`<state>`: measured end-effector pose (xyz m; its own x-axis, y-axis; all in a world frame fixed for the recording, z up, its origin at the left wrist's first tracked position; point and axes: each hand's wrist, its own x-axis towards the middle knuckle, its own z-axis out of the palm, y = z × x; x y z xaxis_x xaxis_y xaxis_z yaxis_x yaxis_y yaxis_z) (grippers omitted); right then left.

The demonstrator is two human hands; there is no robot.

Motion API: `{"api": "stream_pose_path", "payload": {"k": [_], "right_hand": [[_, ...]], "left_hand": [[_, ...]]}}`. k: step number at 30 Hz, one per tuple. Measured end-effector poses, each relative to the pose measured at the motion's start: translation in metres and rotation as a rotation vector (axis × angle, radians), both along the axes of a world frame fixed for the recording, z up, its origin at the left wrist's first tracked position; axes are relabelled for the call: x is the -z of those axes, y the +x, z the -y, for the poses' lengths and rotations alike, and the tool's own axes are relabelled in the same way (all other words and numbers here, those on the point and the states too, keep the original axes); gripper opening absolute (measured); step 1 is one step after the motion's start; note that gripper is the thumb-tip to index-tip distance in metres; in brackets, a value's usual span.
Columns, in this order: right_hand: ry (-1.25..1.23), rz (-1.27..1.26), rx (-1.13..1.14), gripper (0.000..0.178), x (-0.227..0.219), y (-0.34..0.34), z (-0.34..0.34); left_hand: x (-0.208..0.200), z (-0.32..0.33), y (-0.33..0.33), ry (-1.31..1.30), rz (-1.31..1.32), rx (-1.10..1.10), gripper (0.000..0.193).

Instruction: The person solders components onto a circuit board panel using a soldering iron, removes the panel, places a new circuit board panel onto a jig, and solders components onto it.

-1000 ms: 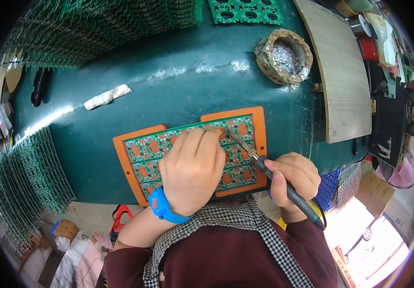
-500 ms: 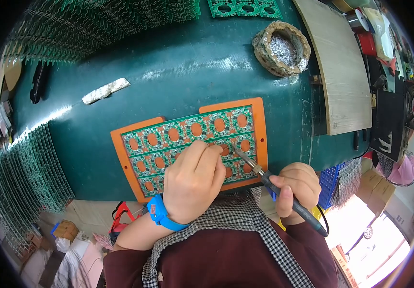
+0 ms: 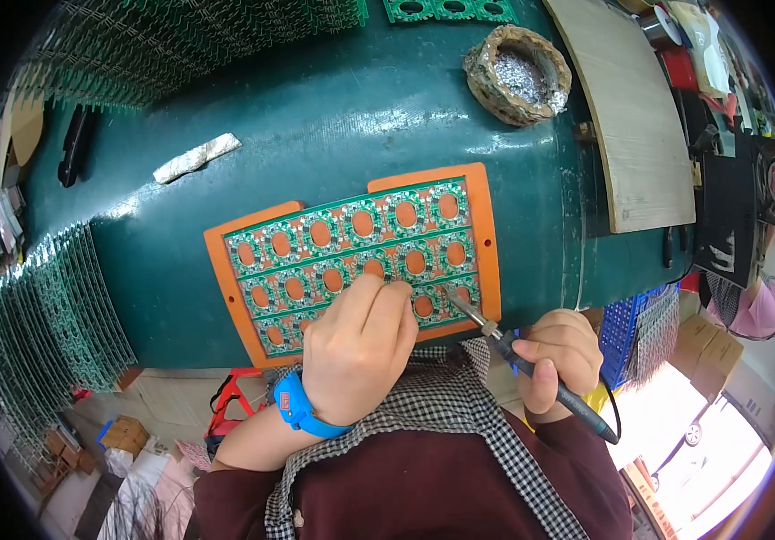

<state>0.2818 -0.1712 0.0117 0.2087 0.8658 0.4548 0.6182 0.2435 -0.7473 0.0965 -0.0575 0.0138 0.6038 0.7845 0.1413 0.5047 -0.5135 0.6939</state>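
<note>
A green circuit board panel [image 3: 342, 258] lies in an orange holding tray [image 3: 490, 207], its rows of small boards each showing an oval opening. My left hand [image 3: 360, 346], with a blue wrist strap [image 3: 295, 405], reaches over the lower middle of the panel. Its thumb and fingers are pinched together; what they hold, if anything, is hidden. In my right hand [image 3: 560, 360] is a soldering iron [image 3: 531, 369], gripped like a pen off the panel's right lower corner. The iron's tip points up and left, over the bottom row of the panel.
A rough crusted bowl [image 3: 520, 76] with silvery scraps stands beyond the tray, beside a wooden board [image 3: 639, 117]. A crumpled white strip [image 3: 197, 158] lies on the green table [image 3: 315, 126]. Stacked circuit panels [image 3: 50, 306] fill the left; more [image 3: 189, 40] stand at the back.
The soldering iron's tip has shifted from the middle row to the bottom row of the panel. My left fingertips have moved slightly nearer me across the panel, and the view has tilted a little.
</note>
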Motion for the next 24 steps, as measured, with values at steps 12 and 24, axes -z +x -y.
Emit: {"api": "stream_pose_path", "payload": {"k": [12, 24], "right_hand": [[-0.005, -0.004, -0.028, 0.011, -0.002, -0.004, 0.012], [0.028, 0.03, -0.018, 0.009, 0.003, -0.012, 0.011]], "left_hand": [[0.001, 0.013, -0.005, -0.031, 0.013, 0.048, 0.017], [0.006, 0.017, -0.008, 0.08, -0.051, 0.081, 0.016]]}}
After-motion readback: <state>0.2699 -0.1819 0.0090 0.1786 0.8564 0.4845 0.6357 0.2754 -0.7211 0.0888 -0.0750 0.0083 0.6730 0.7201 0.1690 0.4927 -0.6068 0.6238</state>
